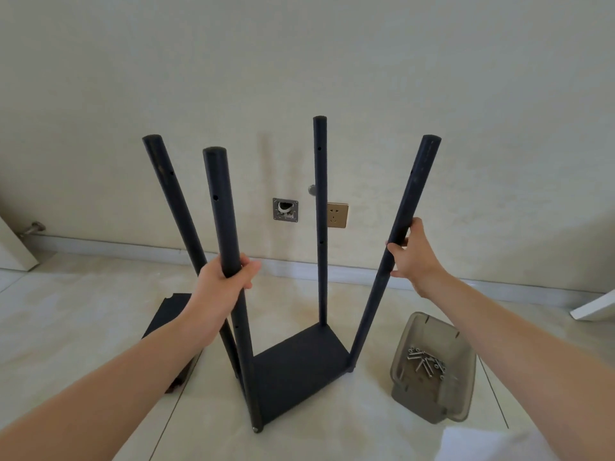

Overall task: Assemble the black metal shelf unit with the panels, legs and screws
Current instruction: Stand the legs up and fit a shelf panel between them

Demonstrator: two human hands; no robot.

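The black shelf frame stands upright on the floor: one black panel [299,364] low down with several black tube legs rising from its corners. My left hand [223,284] grips the near left leg [221,201] about halfway up. My right hand [412,254] holds the right leg [416,184], fingers wrapped round it. The far left leg [169,191] and the far middle leg [320,181] stand free. Another black panel [169,311] lies on the floor at the left, partly hidden behind my left forearm. Several silver screws [426,362] lie in a grey translucent plastic box [404,387] at the right.
A cream wall stands close behind, with a gold socket [336,215], an open metal wall box [285,209] and a skirting board [133,252]. White boards lean at far left [15,247] and far right [595,306]. The floor is pale tile.
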